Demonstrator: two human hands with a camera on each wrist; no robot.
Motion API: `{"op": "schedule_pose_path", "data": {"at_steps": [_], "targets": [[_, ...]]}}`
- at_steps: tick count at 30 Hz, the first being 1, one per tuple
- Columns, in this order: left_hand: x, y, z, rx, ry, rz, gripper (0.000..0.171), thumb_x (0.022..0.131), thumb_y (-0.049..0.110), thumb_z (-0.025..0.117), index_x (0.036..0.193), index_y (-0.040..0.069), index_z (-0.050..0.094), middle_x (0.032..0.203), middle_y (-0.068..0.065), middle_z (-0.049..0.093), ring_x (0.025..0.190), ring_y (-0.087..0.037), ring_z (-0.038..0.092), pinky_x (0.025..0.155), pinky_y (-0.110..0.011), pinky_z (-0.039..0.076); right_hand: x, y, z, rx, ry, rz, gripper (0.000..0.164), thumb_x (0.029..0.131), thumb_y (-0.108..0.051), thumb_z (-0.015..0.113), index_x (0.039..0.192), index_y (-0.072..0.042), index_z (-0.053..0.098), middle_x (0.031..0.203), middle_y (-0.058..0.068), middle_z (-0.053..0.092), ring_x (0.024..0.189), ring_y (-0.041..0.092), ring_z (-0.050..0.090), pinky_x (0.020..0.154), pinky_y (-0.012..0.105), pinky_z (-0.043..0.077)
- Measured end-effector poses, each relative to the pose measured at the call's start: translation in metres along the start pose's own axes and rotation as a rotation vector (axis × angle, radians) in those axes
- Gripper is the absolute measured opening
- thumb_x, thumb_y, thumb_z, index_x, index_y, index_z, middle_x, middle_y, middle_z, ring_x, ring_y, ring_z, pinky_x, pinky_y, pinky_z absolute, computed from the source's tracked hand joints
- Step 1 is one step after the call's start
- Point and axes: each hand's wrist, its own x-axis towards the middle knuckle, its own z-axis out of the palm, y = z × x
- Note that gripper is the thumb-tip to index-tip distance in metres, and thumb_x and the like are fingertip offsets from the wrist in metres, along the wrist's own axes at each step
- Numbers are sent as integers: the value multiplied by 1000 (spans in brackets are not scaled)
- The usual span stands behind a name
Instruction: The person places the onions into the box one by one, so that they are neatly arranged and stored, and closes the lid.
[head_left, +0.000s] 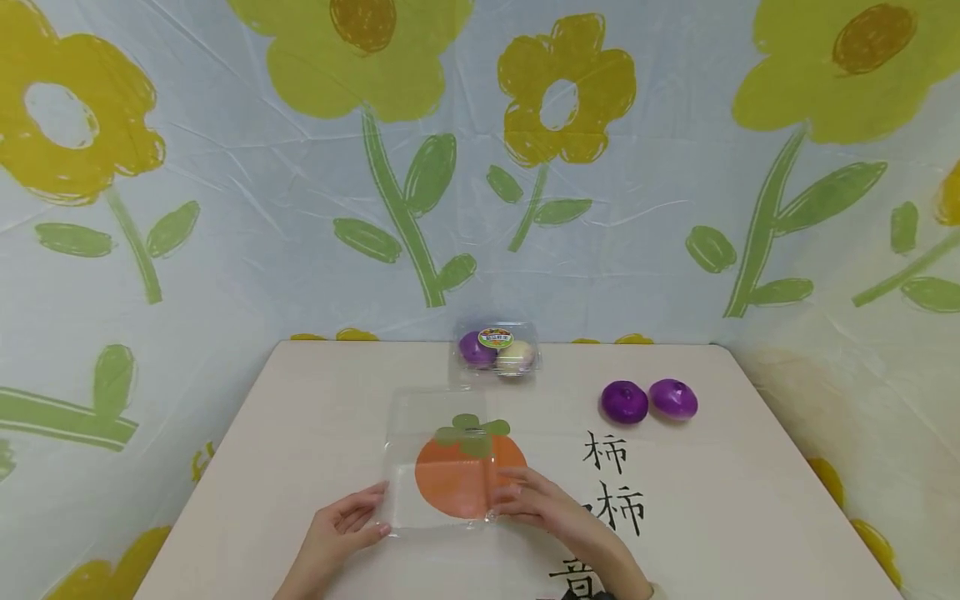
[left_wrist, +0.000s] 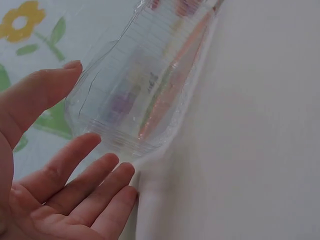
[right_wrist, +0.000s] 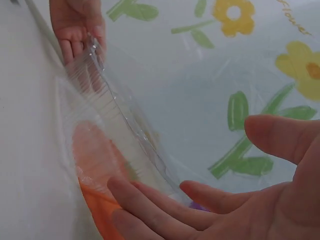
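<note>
A clear plastic clamshell box (head_left: 438, 492) stands on the table over the printed orange persimmon, with nothing visible inside. My left hand (head_left: 343, 527) is at its left side, the thumb by the front corner and the fingers along the side wall. In the left wrist view, the fingers of this hand (left_wrist: 75, 185) are spread loosely around the end of the box (left_wrist: 125, 110). My right hand (head_left: 543, 504) is at the right side, fingertips right at the wall. The right wrist view shows the right hand (right_wrist: 215, 205) with fingers extended and thumb apart.
Behind, at the table's far edge, sits a closed clear box (head_left: 497, 360) with a purple and a pale round item under a label. Two purple onion-like items (head_left: 625, 402) lie at the right. Black characters (head_left: 621, 508) are printed on the table mat (head_left: 300, 417). A flowered cloth (head_left: 637, 250) hangs behind.
</note>
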Motion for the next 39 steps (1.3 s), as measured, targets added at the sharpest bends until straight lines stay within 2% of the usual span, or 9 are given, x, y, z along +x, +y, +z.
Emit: {"op": "schedule_pose_path", "data": {"at_steps": [4,8,13,17,23,27,31,35,39], "targets": [[5,-2,17,16,-62,60,48,77,0,81,117,-14,59,141,-26,51,124,-10,56,102,-23,44,-13,3,-15,-14,37,19,57,105,-30,44,152,1,30,138,24,53,118,28,60,107,42,44],[9,-2,33,11,-103,68,44,79,3,81,115,-12,60,141,-26,51,126,-12,56,103,-24,43,-28,6,-27,-2,47,10,56,107,-30,40,151,3,30,139,25,53,119,28,60,106,38,45],[12,-2,48,12,-149,89,44,79,4,81,114,-12,60,141,-27,51,128,-17,54,105,-25,42,-43,9,-37,20,67,18,59,108,-33,40,151,4,29,141,25,51,121,30,59,109,39,43],[14,-2,60,21,-166,102,43,79,6,82,112,-11,61,141,-26,52,131,-26,51,106,-26,41,-53,10,-42,-4,82,52,60,108,-39,38,153,0,29,145,22,48,124,30,56,111,42,40],[19,-3,71,13,-184,115,42,79,7,82,112,-10,61,141,-26,52,134,-37,47,107,-28,41,-59,10,-50,-32,110,76,62,108,-41,35,154,0,27,146,22,46,126,29,55,108,34,44],[20,-2,73,47,-190,136,56,80,9,82,126,-8,54,141,-26,51,133,-40,47,109,-34,40,-61,10,-52,-33,105,64,60,108,-39,33,154,0,27,146,23,46,125,28,55,108,33,44],[23,-1,73,119,-198,165,79,79,12,84,144,-1,41,149,-23,43,139,-40,40,112,-40,34,-59,7,-54,-35,110,54,59,109,-38,34,152,2,28,144,23,48,126,31,54,107,32,45],[28,0,71,194,-204,192,95,77,16,85,154,7,31,159,-17,31,144,-38,31,115,-50,27,-54,2,-57,-114,189,33,57,108,-34,38,149,6,32,139,26,52,124,36,56,104,32,48],[34,1,68,294,-201,243,107,74,24,89,159,18,24,165,-3,18,149,-29,21,116,-54,20,-45,-1,-58,-286,397,-84,47,105,-24,47,140,8,44,129,26,59,115,31,63,97,27,48]]}}
